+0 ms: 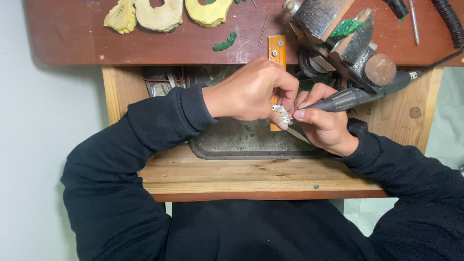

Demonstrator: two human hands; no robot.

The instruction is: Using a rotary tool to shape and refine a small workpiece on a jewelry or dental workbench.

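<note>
Small pale piece [280, 113], possibly dental work, pinched in left hand [251, 92] fingertips over a wooden peg [277, 53], rotary tool [360, 95] gripped by right hand [325, 123], tip at the piece, dark tray [232, 142] below, vise [345, 41] nearby.

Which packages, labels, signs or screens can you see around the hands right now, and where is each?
No packages, signs or screens show.
Only a small pale band rings the black rotary tool near its cord end, right of the vise; whether it is a label cannot be told.
The left hand pinches a small silvery piece; the right hand holds the tool.
</note>
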